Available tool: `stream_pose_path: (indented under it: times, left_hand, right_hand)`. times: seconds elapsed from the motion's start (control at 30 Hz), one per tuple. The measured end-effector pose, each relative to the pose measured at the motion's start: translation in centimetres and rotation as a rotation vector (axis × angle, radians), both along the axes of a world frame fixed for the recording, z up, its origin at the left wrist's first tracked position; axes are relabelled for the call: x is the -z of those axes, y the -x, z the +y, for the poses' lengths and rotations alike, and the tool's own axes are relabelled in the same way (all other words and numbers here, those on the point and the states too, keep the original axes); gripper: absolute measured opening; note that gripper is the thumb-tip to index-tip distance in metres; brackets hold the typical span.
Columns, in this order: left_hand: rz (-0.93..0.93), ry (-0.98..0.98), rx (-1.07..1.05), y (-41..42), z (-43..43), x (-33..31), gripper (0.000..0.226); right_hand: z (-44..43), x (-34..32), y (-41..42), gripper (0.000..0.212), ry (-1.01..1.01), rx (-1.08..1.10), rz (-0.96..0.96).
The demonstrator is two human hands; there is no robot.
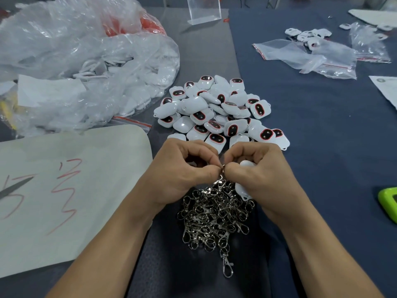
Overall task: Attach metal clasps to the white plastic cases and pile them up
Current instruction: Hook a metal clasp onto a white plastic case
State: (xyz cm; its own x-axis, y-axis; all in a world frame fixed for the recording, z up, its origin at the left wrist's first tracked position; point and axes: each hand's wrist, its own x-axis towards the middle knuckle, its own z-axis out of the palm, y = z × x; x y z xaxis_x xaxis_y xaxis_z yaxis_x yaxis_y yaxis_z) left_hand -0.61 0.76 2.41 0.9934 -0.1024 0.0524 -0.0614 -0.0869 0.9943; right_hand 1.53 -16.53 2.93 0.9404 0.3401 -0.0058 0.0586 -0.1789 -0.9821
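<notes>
Soft even light, perhaps edge-warped.

1. Small assembly/packing workshop: hand work at a cloth-covered tabletop [322, 130].
2. Bulk stock: pile of white cases [217, 110] mid-tabletop, heap of metal clasps [214, 216] at the near edge.
3. Big clear bag [71, 57] stuffed with white parts, far left corner.
4. Red-strip zip bags [311, 59] toward the far right.
5. Paper sheet [96, 190] with red marker scrawl, left edge.

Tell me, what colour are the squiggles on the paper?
The squiggles are red, clearest in the head view.
</notes>
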Motion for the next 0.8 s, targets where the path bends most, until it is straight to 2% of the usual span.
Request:
stream_pose_path:
  times: [0.27,0.43,0.53,0.63,0.8]
  left_hand:
    - [-0.09,0.011,-0.11,0.01,-0.64,0.23,0.018]
    - [-0.145,0.043,-0.174,0.03,-0.86,0.2,0.01]
    - [-0.137,0.05,-0.163,0.07,-0.77,0.08,0.008]
    - [-0.116,0.038,-0.14,0.06,-0.47,-0.1,0.014]
    - [-0.097,0.04,-0.116,0.12,-0.13,-0.28,0.017]
  right_hand:
    - [0.28,-0.15,-0.06,0.008,-0.294,0.033,0.22]
    - [0.44,-0.31,-0.01,0.029,-0.312,0.029,0.259]
    - [0.56,-0.28,0.08,0.033,-0.309,0.038,0.268]
    - [0.63,-0.3,0.1,0.03,-0.316,0.028,0.296]
    - [0.6,-0.1,0.06,0.007,-0.317,0.007,0.348]
